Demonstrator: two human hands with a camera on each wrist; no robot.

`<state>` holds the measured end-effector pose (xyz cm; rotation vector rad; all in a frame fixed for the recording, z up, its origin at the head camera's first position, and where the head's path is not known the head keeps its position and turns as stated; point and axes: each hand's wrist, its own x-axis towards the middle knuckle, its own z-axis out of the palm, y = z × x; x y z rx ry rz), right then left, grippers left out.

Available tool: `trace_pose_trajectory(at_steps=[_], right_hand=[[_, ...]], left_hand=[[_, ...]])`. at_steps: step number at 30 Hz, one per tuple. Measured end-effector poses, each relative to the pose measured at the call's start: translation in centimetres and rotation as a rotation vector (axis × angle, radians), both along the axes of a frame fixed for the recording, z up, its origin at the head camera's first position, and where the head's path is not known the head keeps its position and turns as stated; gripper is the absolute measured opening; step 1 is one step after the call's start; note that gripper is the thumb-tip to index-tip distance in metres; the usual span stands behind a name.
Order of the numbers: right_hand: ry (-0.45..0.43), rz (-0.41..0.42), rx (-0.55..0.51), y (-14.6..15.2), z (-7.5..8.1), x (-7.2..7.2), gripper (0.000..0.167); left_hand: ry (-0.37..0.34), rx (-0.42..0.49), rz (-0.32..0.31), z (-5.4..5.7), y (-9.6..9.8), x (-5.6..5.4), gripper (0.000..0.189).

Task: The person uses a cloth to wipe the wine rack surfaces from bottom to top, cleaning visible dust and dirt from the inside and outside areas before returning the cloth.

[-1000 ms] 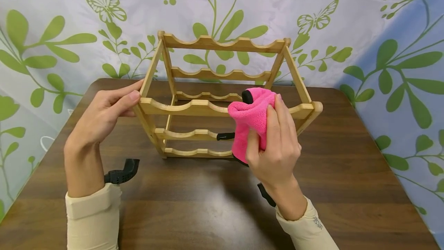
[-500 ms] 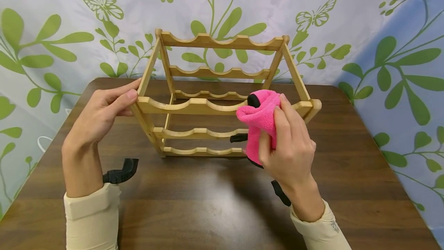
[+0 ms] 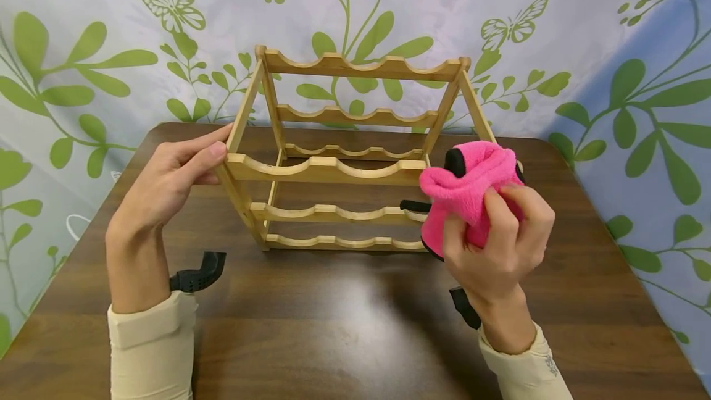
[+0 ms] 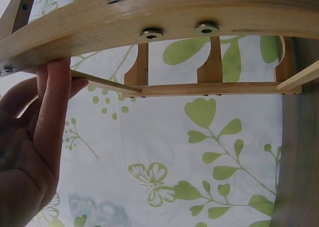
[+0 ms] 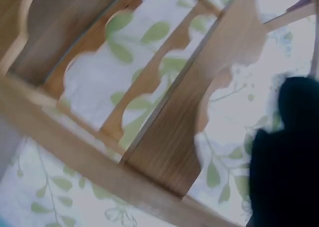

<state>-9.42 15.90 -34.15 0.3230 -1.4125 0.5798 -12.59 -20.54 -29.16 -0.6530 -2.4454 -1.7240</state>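
A light wooden wine rack (image 3: 328,170) with scalloped crossbars stands on the table. My left hand (image 3: 161,184) holds its upper front left corner, thumb in front and fingers behind. The left wrist view has the fingers (image 4: 54,102) against a wooden bar with two metal bolts. In my right hand (image 3: 505,252) is a bunched pink cloth (image 3: 466,193) with black edging, gripped over the right end of the top front crossbar. The cloth hides that end of the rack. In the right wrist view, the rack (image 5: 169,132) is blurred and a dark shape (image 5: 294,177) covers the right side.
The brown wood-grain table (image 3: 322,326) spreads around the rack. Behind it hangs a pale backdrop (image 3: 422,5) with green leaves and butterflies. A black device (image 3: 200,273) sits at the left wrist, another (image 3: 465,307) at the right. A white cord (image 3: 74,224) lies at the far left.
My right hand has moved right along the top front crossbar with the pink cloth, from right of its middle to its right end. My left hand stays at the left corner.
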Motion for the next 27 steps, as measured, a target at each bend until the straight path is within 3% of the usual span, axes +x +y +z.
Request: trace_pose_trajectory(at_steps=[4, 8, 13, 19, 23, 27], right_hand=[[0.268, 0.144, 0.089, -1.4, -1.0, -0.4, 0.022], [0.311, 0.281, 0.305, -4.3, -1.3, 0.0, 0.012], [0.073, 0.327, 0.576, -7.0, -1.8, 0.7, 0.008], [-0.221, 0.319, 0.671, -10.1, -2.7, 0.2, 0.019], [-0.286, 0.282, 0.69, -12.0, -2.9, -0.2, 0.021], [-0.315, 0.19, 0.726, -13.6, -3.0, -0.6, 0.023]], left_hand=[[-0.01, 0.051, -0.029, -0.1, 0.0, 0.0, 0.037], [-0.01, 0.026, -0.018, 0.1, 0.2, 0.0, 0.038], [0.002, -0.027, 0.011, 0.2, 0.1, 0.0, 0.038], [-0.003, -0.035, 0.03, 0.1, 0.1, -0.1, 0.037], [-0.007, -0.044, 0.043, 0.0, 0.1, -0.1, 0.037], [-0.002, -0.043, 0.034, 0.0, 0.1, -0.2, 0.037]])
